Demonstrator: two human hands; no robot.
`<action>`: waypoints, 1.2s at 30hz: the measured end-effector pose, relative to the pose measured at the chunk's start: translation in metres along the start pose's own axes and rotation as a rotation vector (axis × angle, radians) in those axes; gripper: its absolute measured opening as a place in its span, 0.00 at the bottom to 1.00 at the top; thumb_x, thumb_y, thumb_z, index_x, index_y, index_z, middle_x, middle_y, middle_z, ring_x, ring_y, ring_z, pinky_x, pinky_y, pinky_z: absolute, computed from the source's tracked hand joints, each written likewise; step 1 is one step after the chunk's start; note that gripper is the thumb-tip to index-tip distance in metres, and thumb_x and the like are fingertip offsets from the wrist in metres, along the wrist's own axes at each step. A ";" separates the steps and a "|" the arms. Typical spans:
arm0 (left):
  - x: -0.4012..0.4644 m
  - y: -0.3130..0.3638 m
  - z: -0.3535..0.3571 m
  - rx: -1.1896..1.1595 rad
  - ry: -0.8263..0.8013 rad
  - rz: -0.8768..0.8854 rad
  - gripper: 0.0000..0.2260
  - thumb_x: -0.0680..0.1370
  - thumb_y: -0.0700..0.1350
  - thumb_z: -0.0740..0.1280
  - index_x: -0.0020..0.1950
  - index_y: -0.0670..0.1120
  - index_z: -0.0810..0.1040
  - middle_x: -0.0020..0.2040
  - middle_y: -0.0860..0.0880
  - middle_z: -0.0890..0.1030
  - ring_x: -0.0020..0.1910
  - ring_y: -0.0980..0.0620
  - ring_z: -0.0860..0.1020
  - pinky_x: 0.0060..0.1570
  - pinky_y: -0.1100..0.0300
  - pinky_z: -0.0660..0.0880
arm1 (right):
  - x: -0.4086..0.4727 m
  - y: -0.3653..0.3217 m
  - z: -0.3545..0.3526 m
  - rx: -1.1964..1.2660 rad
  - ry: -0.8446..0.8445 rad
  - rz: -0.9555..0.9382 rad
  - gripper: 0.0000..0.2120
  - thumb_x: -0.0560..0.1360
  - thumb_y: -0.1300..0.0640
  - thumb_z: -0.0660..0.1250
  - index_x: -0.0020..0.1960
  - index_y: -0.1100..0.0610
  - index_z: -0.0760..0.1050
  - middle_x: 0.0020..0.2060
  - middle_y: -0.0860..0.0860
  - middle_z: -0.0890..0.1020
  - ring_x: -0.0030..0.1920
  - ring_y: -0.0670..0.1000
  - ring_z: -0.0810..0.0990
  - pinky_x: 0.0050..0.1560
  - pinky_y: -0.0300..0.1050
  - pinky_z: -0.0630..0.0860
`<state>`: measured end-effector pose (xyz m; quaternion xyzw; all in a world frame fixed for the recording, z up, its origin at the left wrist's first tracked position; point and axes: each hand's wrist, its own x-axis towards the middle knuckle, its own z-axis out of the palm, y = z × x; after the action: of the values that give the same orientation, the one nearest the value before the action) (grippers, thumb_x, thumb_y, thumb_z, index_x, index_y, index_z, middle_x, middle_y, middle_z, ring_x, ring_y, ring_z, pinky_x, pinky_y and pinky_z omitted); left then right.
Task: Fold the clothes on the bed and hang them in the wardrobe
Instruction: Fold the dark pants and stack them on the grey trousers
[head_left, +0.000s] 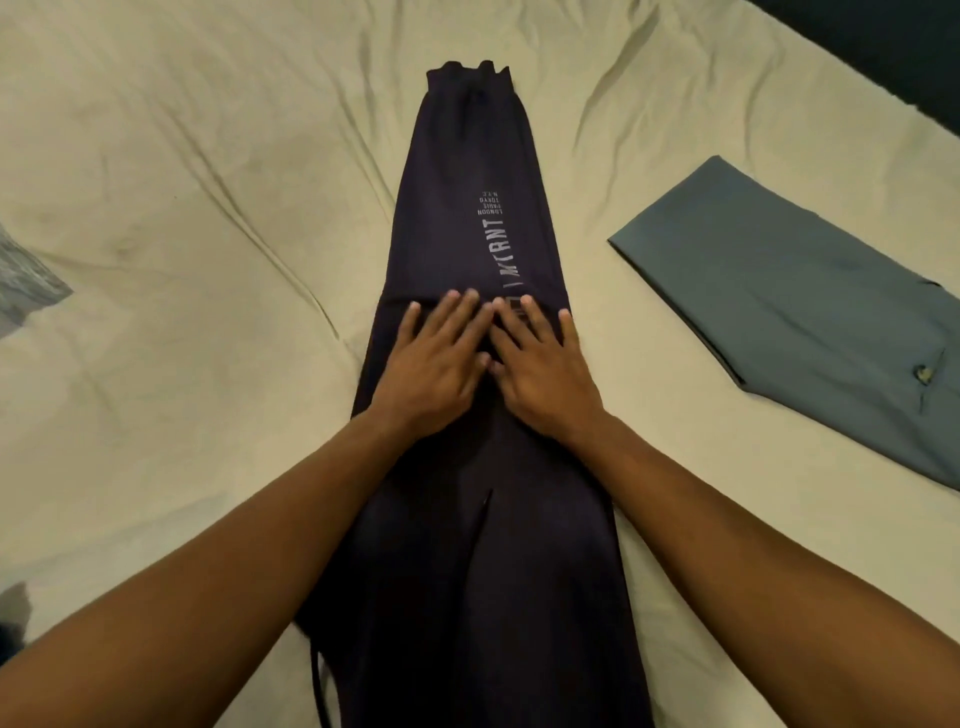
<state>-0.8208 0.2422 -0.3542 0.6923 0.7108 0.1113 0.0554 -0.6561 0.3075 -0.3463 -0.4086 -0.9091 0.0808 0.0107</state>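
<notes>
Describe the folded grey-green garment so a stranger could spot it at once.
On the wrinkled beige bedsheet, look right of the long dark trousers under both hands. The grey-green garment lies apart there, folded flat; unlike the trousers, it is lighter and carries no printed lettering.

A wrinkled beige bedsheet (197, 171) covers the whole surface. At the left edge lies a grey patterned fabric (26, 275). A dark strip (893, 57) fills the upper right corner.
</notes>
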 end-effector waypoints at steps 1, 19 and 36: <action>0.005 -0.002 0.004 0.017 -0.051 0.039 0.32 0.80 0.62 0.41 0.82 0.51 0.53 0.82 0.49 0.54 0.81 0.50 0.49 0.77 0.43 0.42 | 0.005 0.004 0.001 -0.014 -0.037 -0.023 0.30 0.80 0.40 0.42 0.80 0.47 0.53 0.80 0.48 0.53 0.80 0.55 0.48 0.75 0.68 0.48; 0.183 -0.061 0.011 0.023 -0.015 -0.279 0.28 0.84 0.61 0.45 0.82 0.53 0.50 0.82 0.47 0.49 0.81 0.48 0.45 0.75 0.39 0.37 | 0.078 0.075 0.018 0.068 0.168 0.132 0.27 0.82 0.41 0.49 0.80 0.46 0.55 0.80 0.49 0.56 0.79 0.53 0.53 0.77 0.62 0.50; 0.327 -0.069 0.010 0.048 -0.057 -0.107 0.30 0.83 0.63 0.46 0.82 0.51 0.47 0.82 0.47 0.47 0.81 0.46 0.45 0.77 0.39 0.40 | 0.080 0.078 0.019 0.058 0.143 0.105 0.33 0.79 0.37 0.53 0.80 0.48 0.54 0.80 0.50 0.53 0.80 0.52 0.50 0.76 0.64 0.52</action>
<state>-0.8971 0.5682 -0.3557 0.6574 0.7473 0.0714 0.0651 -0.6530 0.4155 -0.3813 -0.4597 -0.8807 0.0785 0.0830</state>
